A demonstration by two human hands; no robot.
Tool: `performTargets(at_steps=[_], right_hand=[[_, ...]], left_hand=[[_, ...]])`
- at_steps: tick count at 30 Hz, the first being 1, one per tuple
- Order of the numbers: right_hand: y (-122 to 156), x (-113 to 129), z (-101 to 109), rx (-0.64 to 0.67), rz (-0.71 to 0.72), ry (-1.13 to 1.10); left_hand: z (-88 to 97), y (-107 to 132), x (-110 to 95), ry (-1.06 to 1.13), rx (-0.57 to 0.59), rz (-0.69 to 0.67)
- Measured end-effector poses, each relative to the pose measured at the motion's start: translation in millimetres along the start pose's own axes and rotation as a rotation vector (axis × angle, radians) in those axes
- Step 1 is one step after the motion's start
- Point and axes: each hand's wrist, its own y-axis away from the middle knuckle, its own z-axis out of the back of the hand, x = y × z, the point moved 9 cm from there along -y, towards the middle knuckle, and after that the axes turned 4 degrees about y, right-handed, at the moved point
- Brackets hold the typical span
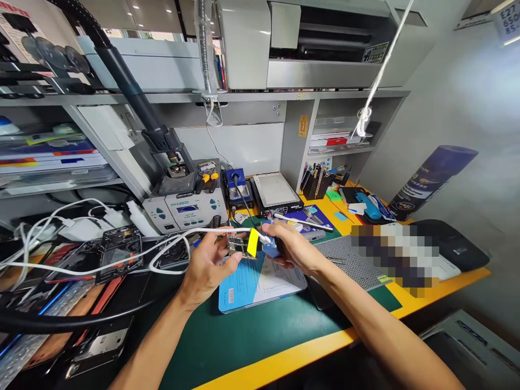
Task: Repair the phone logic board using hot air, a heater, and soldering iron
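Observation:
My left hand is closed around a small circuit board with a yellow tab, held above the green mat. My right hand pinches a small blue device joined to a white cable at the board's right end. The two hands nearly touch. Below them lies a blue and white box.
A soldering station stands at the back, with a black fume hose above it. Opened phones and cables crowd the left. A perforated grey mat, a spray can and tool holder sit to the right. The yellow table edge runs in front.

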Motion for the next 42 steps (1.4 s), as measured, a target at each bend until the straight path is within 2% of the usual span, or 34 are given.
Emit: performTargets(at_steps=[4,9,13,17,23,27,30,34,37,39,42], right_hand=[[0,-6,-4,0.047,-0.039,0.012],[2,-6,-9,0.107,-0.098,-0.115],[4,-8,-13,0.143,-0.166,-0.220],[2,-10,-20,0.208,-0.188,-0.381],[0,-23,-32,0.286,-0.278,-0.444],[-1,-21,-33,0.262,-0.247,-0.443],[0,-19,-36,0.287,-0.237,-0.431],[4,-16,-41,0.346,-0.256,-0.423],[8,-10,-40,0.348,-0.216,-0.397],[9,-4,-36,0.309,-0.130,-0.288],[8,6,-23,0.137,0.045,-0.010]], left_hand=[[0.4,0,2,-0.016,0.036,0.030],[7.1,-1,8,-0.083,0.017,0.069],[7.1,-1,13,0.023,-0.004,0.094],[3.3,2,18,0.123,-0.065,0.174],[-16.3,6,21,0.320,0.009,0.274],[-17.4,6,20,0.433,-0.050,0.286],[-18.0,6,16,0.329,-0.091,0.233],[-27.7,5,16,0.089,0.011,0.141],[-27.2,4,21,0.073,0.040,0.133],[-24.9,3,21,0.123,0.034,0.134],[-25.0,2,21,0.174,0.021,0.142]])
